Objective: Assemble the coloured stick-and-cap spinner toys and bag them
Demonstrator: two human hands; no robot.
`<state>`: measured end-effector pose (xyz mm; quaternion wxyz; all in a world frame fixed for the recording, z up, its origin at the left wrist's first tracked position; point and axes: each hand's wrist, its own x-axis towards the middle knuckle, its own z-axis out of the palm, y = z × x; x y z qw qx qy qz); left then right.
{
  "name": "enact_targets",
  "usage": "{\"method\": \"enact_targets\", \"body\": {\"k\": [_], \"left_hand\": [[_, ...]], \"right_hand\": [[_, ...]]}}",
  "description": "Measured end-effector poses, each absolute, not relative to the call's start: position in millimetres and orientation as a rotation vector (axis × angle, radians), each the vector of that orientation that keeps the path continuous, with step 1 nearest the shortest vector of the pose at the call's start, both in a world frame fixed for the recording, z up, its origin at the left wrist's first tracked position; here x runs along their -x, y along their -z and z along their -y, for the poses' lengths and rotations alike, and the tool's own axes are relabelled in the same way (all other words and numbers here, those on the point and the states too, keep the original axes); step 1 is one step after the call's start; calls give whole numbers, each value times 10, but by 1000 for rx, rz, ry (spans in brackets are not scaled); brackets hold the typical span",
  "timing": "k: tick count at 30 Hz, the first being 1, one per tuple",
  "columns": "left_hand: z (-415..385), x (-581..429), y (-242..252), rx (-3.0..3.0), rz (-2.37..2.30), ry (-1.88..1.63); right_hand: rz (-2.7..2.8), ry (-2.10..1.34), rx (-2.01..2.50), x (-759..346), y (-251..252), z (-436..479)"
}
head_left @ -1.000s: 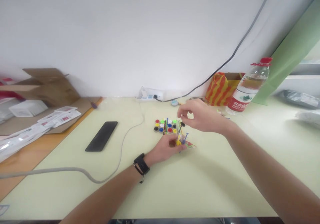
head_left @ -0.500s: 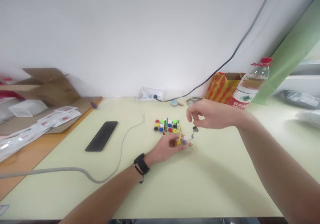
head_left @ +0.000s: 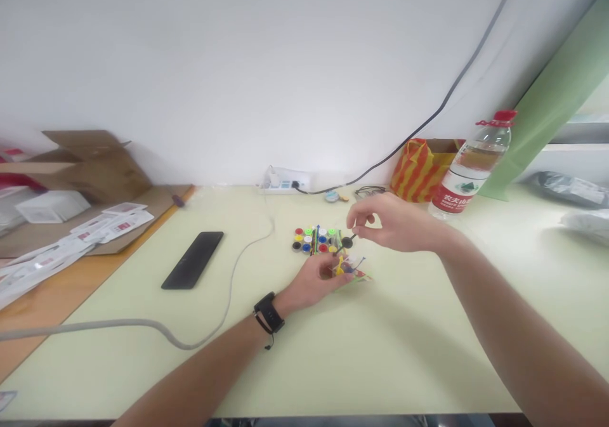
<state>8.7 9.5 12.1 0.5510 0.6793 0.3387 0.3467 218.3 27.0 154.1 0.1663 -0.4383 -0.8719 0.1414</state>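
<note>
My left hand (head_left: 309, 282) is closed around a small cluster of coloured plastic pieces (head_left: 349, 267). Yellow, white, blue and red parts stick out past the thumb; whether a clear bag encloses them I cannot make out. Just above, my right hand (head_left: 390, 222) pinches one end of a thin black stick with a round black disc (head_left: 347, 242) on it. The stick slants down to the left, its lower end close to my left fingers. Beyond my left hand, rows of coloured discs (head_left: 308, 240) and several thin coloured sticks (head_left: 314, 238) lie on the table.
On the pale table (head_left: 380, 363) lies a black phone (head_left: 193, 260), with a grey cable (head_left: 231, 275) beside it. A power strip (head_left: 285, 183) sits against the wall. Right of it stand a striped bag (head_left: 413, 170) and a water bottle (head_left: 469, 173). Cardboard (head_left: 99, 167) occupies the left.
My right hand has moved left and slightly down, bringing the black stick and disc over the rear of my left hand's pieces. My left hand stays in place.
</note>
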Motion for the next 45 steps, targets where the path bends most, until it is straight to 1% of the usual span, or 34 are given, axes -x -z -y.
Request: {"method": "enact_targets", "body": {"k": [5, 9, 11, 20, 28, 34, 41, 45], "left_hand": [[-111, -77, -125, -1696, -767, -811], [-115, -74, -137, -1716, -782, -794], [-113, -77, -137, -1715, -784, -796], [-116, -81, -139, -1704, -766, -808], [-114, -66, -93, -1712, -786, -802], [-116, -59, -51, -1662, -790, -849], [-109, -86, -52, -1606, -741, -904], [-119, -73, -36, -1604, -790, -892]], "right_hand": [[2654, -407, 1269, -2139, -1406, -266], [2690, -187, 1378, -2169, -1442, -228], [2650, -161, 1388, -2184, -1466, -189], [2643, -408, 1331, -2308, -1386, -39], [2701, -459, 1412, -2378, -1243, -77], [2787, -494, 1343, -2338, -1217, -166], [2695, -630, 1330, -2352, -1335, -226], [2578, -585, 1223, -2348, -1412, -200]]}}
